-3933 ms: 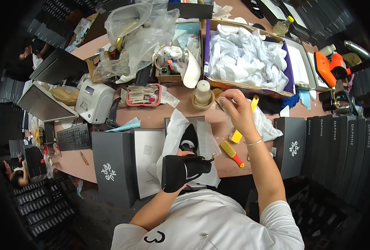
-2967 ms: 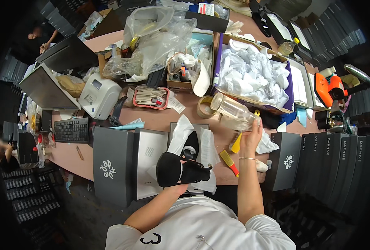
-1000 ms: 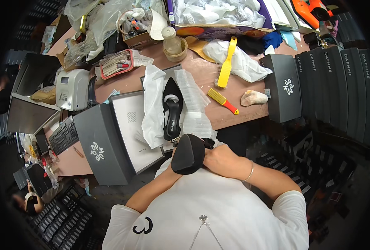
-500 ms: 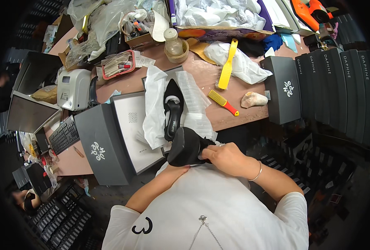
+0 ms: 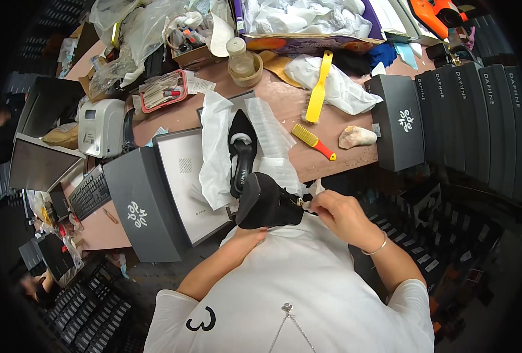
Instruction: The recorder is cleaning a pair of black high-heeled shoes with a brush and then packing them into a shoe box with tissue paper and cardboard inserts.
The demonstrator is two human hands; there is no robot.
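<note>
A black shoe (image 5: 263, 203) is held close against my shirt, its sole turned toward the left. My left hand (image 5: 250, 235) grips it from below, with most of the fingers hidden behind it. Beside the shoe's right end, the fingers of my right hand (image 5: 344, 216) pinch a bit of white paper (image 5: 313, 189). Whether that paper reaches inside the shoe cannot be made out. Just beyond, a second black pointed shoe (image 5: 244, 159) lies on white tissue paper (image 5: 216, 150) in an open box.
A grey box lid (image 5: 146, 206) leans at the left near a keyboard (image 5: 90, 194). Yellow brush (image 5: 318, 94), red-handled brush (image 5: 314, 141) and a pale lump (image 5: 356, 137) lie to the right. Dark shoe boxes (image 5: 443, 117) line the right side. A glass jar (image 5: 240, 59) stands farther back.
My right hand has drawn back to the right from the shoe, and white paper now shows at its fingertips. The held shoe has tilted slightly, still in my left hand.
</note>
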